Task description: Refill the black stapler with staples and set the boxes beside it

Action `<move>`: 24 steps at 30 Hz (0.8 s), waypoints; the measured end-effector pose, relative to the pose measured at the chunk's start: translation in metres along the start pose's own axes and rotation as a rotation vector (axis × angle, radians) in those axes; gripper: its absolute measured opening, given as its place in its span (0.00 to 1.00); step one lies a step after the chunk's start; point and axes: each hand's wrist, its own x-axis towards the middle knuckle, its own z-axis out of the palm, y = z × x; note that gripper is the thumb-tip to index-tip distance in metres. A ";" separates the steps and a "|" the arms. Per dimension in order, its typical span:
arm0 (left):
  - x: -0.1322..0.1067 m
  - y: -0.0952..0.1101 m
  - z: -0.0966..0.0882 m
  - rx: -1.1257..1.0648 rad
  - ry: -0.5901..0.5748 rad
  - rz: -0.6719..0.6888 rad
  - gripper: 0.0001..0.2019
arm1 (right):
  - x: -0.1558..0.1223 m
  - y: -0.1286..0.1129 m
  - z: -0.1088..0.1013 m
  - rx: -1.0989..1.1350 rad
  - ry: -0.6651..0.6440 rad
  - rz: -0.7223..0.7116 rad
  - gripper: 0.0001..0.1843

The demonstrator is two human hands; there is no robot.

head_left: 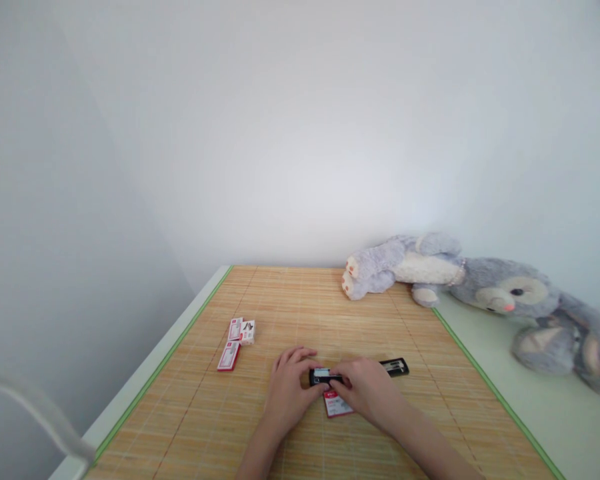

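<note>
I see left hand [291, 385] clasping black stapler [321, 379]; right hand [366, 387] touches it, finger grip unclear from here; red-white box [336, 405] just beside.

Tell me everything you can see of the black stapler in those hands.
The black stapler is long and slim, seemingly opened out, with silvery metal strips at its right end and a pale strip inside its left part. It looks plastic and metal. It lies crosswise over the mat, its middle hidden by the right hand, which pinches it; the left hand holds its left end.
</note>
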 end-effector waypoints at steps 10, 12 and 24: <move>0.003 -0.003 0.001 -0.014 -0.013 0.001 0.15 | -0.057 0.109 -0.057 0.161 0.253 0.147 0.42; 0.003 -0.004 0.001 -0.015 -0.014 0.000 0.15 | -0.071 0.128 -0.055 0.279 0.181 0.205 0.39; 0.002 0.000 -0.001 0.000 -0.014 0.005 0.14 | -0.038 0.089 -0.055 0.774 0.182 0.016 0.23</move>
